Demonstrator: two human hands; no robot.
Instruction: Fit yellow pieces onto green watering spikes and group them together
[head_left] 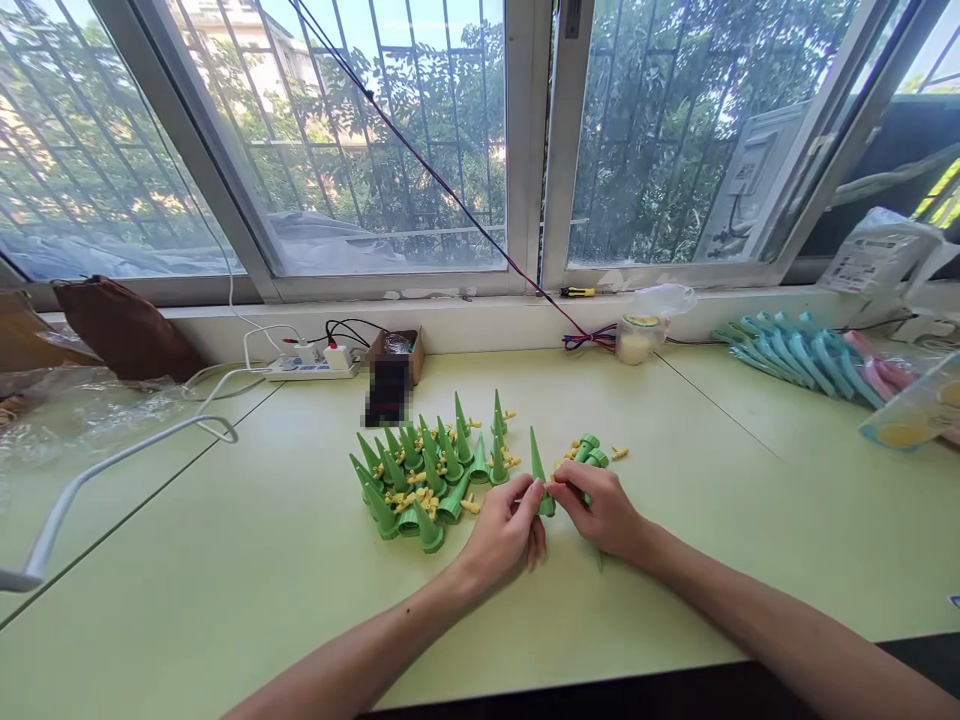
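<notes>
The left hand (504,522) has thumb and fingers closed on a green cone (536,456), upright between both hands. The right hand (601,507) meets its side, grip unclear. Left lie more cones (429,528) and yellow taps (424,499).

Near the far edge of a pale-green table (225,620), a white oblong power strip (311,369); toward its far right corner, curved turquoise pieces (791,352).

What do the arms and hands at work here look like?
They are a person's, not a machine's. Each grip is an ungloved hand, left hand and right hand, with no watch or bracelet showing. The left forearm and right forearm are bare, no sleeve in view; the left bears a small spot.
</notes>
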